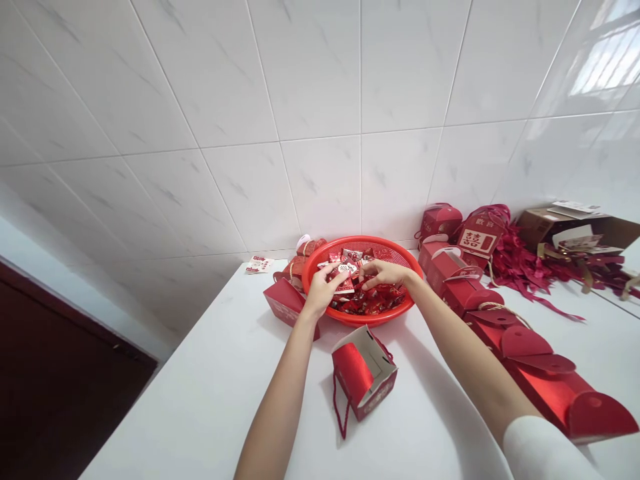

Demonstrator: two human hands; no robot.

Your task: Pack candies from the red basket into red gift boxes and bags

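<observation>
A round red plastic basket (384,244) holds many wrapped candies (370,301) in red and white. Over its left part, my left hand (321,291) is closed on red-and-white candy packets (345,285), thumb on top. My right hand (385,272) reaches in from the right, fingers curled down at the candies; what is between its fingertips is too small to make out. In front of the basket stands an open red gift box (367,387) with a dark red cord handle, its pale inside showing.
Red boxes (287,303) stand left of the basket, beside a printed card (259,265). A row of red gift boxes (520,347) lines the right, with dark red ribbons (533,257) and a cardboard box (540,230) behind. A tiled wall (320,180) backs the white table (210,387).
</observation>
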